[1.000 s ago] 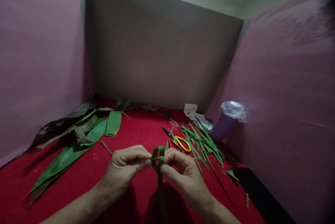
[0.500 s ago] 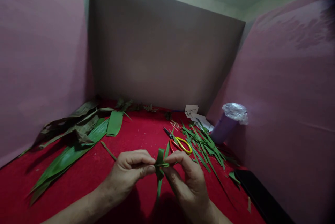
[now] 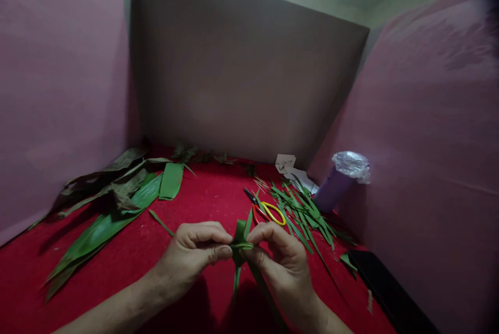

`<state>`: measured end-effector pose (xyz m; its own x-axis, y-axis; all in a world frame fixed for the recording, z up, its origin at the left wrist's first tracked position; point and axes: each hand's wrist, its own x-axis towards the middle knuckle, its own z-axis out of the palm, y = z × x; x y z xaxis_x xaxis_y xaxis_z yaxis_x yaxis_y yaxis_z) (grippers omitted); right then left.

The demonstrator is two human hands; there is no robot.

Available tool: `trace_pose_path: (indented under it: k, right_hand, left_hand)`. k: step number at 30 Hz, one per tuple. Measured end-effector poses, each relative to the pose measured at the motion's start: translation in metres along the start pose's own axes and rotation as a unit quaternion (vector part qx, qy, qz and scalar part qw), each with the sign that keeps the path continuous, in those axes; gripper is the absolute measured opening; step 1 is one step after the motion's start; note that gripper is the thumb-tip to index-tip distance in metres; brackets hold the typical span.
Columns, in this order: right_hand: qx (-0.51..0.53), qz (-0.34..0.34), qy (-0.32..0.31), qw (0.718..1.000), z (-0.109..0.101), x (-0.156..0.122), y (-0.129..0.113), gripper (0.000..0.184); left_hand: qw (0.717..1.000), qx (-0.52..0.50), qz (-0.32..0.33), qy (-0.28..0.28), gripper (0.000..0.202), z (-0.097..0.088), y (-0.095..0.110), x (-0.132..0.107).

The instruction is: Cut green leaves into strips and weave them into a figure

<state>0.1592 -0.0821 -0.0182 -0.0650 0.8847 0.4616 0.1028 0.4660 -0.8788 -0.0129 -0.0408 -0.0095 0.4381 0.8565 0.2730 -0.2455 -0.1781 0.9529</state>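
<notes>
Both of my hands pinch one narrow green leaf strip (image 3: 240, 244) above the red cloth (image 3: 202, 204). My left hand (image 3: 195, 253) grips it from the left with thumb and forefinger. My right hand (image 3: 283, 261) grips it from the right. The strip is folded into a tight knot between my fingertips, with short ends pointing up and long tails hanging down toward me.
Red and yellow scissors (image 3: 265, 212) lie just beyond my hands. A heap of cut green strips (image 3: 304, 212) lies to the right. Long broad leaves (image 3: 105, 209) are on the left. A purple cup (image 3: 337, 183) with plastic wrap stands at the right wall, near a black slab (image 3: 390, 292).
The open loop of the strip seen a second ago has been drawn down into a small tight knot. My hands have come a little lower and closer to me.
</notes>
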Motion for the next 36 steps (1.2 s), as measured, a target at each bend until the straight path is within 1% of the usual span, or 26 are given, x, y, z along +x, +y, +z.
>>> trace_pose_path:
  k: [3,6,11,14,17,18,19,21,24,26,30,36]
  right_hand:
    - [-0.014,0.000,-0.011,1.000,0.000,0.001,-0.001,0.004]
    - [-0.028,-0.009,-0.018,0.999,0.000,0.001,-0.002,0.005]
    - [-0.025,-0.052,-0.036,0.998,0.001,0.000,-0.003,0.005]
    - [-0.033,-0.066,-0.036,0.997,-0.001,0.002,-0.006,0.005]
    - [-0.018,-0.052,-0.020,0.998,-0.006,0.006,-0.011,0.005]
    - [-0.008,-0.046,-0.015,0.999,-0.008,0.008,-0.013,0.007]
    - [0.004,-0.041,-0.015,0.999,-0.010,0.009,-0.014,0.009]
    - [0.028,-0.032,-0.039,0.998,-0.013,0.011,-0.017,0.014]
    - [0.066,-0.004,-0.097,0.993,-0.013,0.011,-0.019,0.023]
    - [0.098,0.017,-0.122,0.988,-0.011,0.010,-0.019,0.025]
    - [0.141,0.025,-0.113,0.983,-0.011,0.010,-0.015,0.023]
    - [0.153,0.017,-0.100,0.983,-0.013,0.012,-0.011,0.024]
  left_hand:
    - [1.000,-0.004,0.001,-0.002,0.008,0.000,0.000,0.000]
    - [1.000,0.004,0.004,-0.018,0.009,0.001,0.001,0.000]
    - [0.999,0.028,0.010,-0.036,0.009,0.001,0.002,-0.002]
    - [0.994,0.086,0.051,-0.051,0.012,-0.001,0.003,-0.004]
    - [0.983,0.146,0.099,-0.060,0.015,-0.004,0.005,-0.005]
    - [0.979,0.159,0.108,-0.071,0.016,-0.004,0.005,-0.005]
    - [0.975,0.167,0.120,-0.084,0.015,-0.004,0.006,-0.005]
    - [0.971,0.176,0.126,-0.102,0.015,-0.004,0.005,-0.006]
    - [0.968,0.186,0.121,-0.115,0.013,-0.003,0.004,-0.007]
    - [0.971,0.181,0.106,-0.116,0.013,-0.003,0.003,-0.007]
    - [0.979,0.157,0.077,-0.102,0.010,-0.002,0.006,-0.004]
    - [0.988,0.123,0.059,-0.075,0.007,-0.001,0.005,-0.003]
